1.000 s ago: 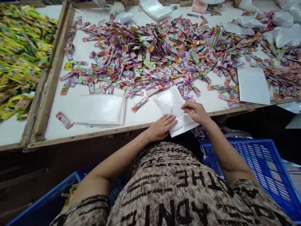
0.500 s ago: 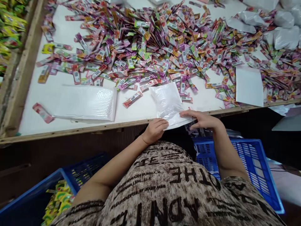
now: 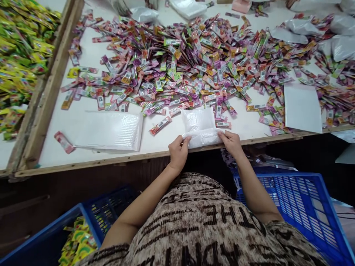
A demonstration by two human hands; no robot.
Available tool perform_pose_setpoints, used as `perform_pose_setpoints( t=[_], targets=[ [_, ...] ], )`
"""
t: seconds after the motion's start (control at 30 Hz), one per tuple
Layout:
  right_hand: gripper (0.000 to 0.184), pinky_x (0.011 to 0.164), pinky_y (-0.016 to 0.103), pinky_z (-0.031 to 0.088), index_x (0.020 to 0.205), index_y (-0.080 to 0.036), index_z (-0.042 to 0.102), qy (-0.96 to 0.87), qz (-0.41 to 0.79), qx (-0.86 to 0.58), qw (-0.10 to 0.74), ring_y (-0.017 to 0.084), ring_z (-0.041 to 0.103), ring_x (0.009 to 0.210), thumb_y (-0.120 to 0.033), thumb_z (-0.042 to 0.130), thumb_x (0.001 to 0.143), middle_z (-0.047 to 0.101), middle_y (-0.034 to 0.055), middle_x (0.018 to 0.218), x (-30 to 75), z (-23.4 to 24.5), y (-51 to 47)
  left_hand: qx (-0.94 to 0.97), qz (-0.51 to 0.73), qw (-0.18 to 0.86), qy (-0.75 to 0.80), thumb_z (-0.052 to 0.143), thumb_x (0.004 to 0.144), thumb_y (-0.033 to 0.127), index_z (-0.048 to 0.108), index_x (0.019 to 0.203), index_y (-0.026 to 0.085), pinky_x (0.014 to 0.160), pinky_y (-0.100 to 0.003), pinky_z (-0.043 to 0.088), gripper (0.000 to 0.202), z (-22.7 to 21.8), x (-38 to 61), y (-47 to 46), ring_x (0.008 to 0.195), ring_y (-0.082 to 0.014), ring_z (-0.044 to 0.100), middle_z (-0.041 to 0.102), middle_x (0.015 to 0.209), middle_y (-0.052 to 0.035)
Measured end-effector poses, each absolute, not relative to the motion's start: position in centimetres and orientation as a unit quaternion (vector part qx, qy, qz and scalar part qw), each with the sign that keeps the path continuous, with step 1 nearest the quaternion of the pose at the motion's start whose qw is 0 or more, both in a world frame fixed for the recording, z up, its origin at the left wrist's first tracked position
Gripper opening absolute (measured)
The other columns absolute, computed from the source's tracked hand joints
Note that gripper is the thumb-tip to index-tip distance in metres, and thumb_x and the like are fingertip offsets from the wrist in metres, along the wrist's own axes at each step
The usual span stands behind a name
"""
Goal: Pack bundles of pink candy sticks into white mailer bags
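Note:
A white padded bag point(image 3: 197, 121) lies at the table's front edge, its near end folded over into a wide flap. My left hand point(image 3: 179, 150) is closed on the flap's left corner, the thumb on top. At the right corner my right hand point(image 3: 230, 143) pinches the same fold between thumb and fingers. What is inside the bag is hidden. Just left of it rests a single red candy stick packet point(image 3: 161, 125). Beyond the bag spreads a large heap of small colourful stick packets point(image 3: 177, 62).
A flat white bubble mailer point(image 3: 111, 131) lies left, a white sheet-like packet point(image 3: 302, 107) right. Filled white bags point(image 3: 344, 48) sit far right. A wooden divider point(image 3: 52, 85) separates yellow-green packets point(image 3: 19, 70). Below the table edge stand blue crates point(image 3: 305, 207) on both sides.
The bag's near end has been folded up and over. My right hand has gone from spread fingers to a pinch on the fold; my left hand now grips the left corner. The view has shifted slightly.

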State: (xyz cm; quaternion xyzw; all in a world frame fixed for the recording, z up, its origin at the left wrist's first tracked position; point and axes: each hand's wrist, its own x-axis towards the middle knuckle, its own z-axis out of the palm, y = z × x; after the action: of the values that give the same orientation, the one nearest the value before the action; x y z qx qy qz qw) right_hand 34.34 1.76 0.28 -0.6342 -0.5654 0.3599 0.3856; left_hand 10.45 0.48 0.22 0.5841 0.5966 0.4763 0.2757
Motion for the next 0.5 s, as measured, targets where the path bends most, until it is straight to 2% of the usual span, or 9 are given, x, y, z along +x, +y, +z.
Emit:
perform_pose_setpoints(
  t=[0.07,0.13,0.2,0.3,0.37,0.43,0.5],
  targets=[
    [0.048,0.056,0.026,0.026,0.055,-0.022,0.035,-0.549,0.349,-0.652,0.388,0.011,0.032,0.058,-0.051,0.059,0.084,0.03,-0.0045,0.056,33.8,0.1,1.8,0.586,0.448,0.282,0.613,0.059,0.093,0.04,0.032,0.059,0.02,0.055,-0.025,0.028,0.048,0.3,10.3,0.8,0.055,-0.0091,0.03,0.031,0.055,0.007],
    [0.049,0.056,0.027,0.023,0.055,-0.022,0.03,-0.545,0.326,-0.677,0.371,0.01,0.029,0.057,-0.049,0.06,0.082,0.026,-0.0051,0.056,33.4,-0.1,2.0,0.596,0.408,0.28,0.632,0.057,0.094,0.039,0.031,0.059,0.021,0.057,-0.026,0.027,0.047,0.0,10.0,1.1,0.055,-0.0102,0.03,0.031,0.055,0.0064],
    [0.044,0.057,0.027,0.024,0.054,-0.021,0.037,-0.545,0.3,-0.711,0.328,0.011,0.032,0.057,-0.046,0.063,0.081,0.032,-0.0049,0.054,33.2,-0.4,2.3,0.607,0.363,0.268,0.654,0.058,0.091,0.036,0.034,0.06,0.022,0.059,-0.028,0.029,0.042,-0.4,9.6,1.5,0.057,-0.0118,0.034,0.037,0.056,0.0052],
    [0.029,0.061,0.027,0.03,0.065,-0.02,0.056,-0.526,0.283,-0.757,0.264,0.013,0.044,0.061,-0.041,0.073,0.075,0.05,-0.0031,0.06,32.9,-0.6,3.3,0.611,0.302,0.284,0.675,0.066,0.082,0.033,0.045,0.065,0.022,0.064,-0.029,0.035,0.029,-0.7,8.6,2.4,0.063,-0.0151,0.046,0.05,0.063,0.0024],
    [0.023,0.064,0.028,0.033,0.073,-0.02,0.062,-0.52,0.304,-0.759,0.246,0.015,0.048,0.065,-0.038,0.075,0.074,0.057,-0.0013,0.065,32.6,-0.5,3.9,0.585,0.285,0.346,0.676,0.073,0.075,0.035,0.056,0.077,0.022,0.067,-0.03,0.04,0.022,-0.5,7.7,3.2,0.068,-0.018,0.055,0.059,0.068,0.0007],
    [0.021,0.064,0.028,0.035,0.07,-0.019,0.063,-0.529,0.337,-0.74,0.242,0.015,0.048,0.065,-0.036,0.074,0.074,0.056,-0.0013,0.064,32.1,-0.1,4.3,0.532,0.28,0.445,0.664,0.081,0.065,0.038,0.065,0.093,0.02,0.069,-0.031,0.045,0.037,0.2,6.9,4.0,0.073,-0.0214,0.061,0.066,0.075,-0.0019],
    [0.023,0.062,0.027,0.035,0.065,-0.018,0.062,-0.534,0.384,-0.706,0.262,0.014,0.047,0.063,-0.036,0.074,0.074,0.053,-0.0023,0.06,31.6,0.5,4.6,0.46,0.263,0.569,0.629,0.088,0.056,0.037,0.069,0.095,0.017,0.068,-0.032,0.05,0.048,1.1,6.1,4.7,0.078,-0.0238,0.065,0.072,0.084,-0.0063]
  ],
)
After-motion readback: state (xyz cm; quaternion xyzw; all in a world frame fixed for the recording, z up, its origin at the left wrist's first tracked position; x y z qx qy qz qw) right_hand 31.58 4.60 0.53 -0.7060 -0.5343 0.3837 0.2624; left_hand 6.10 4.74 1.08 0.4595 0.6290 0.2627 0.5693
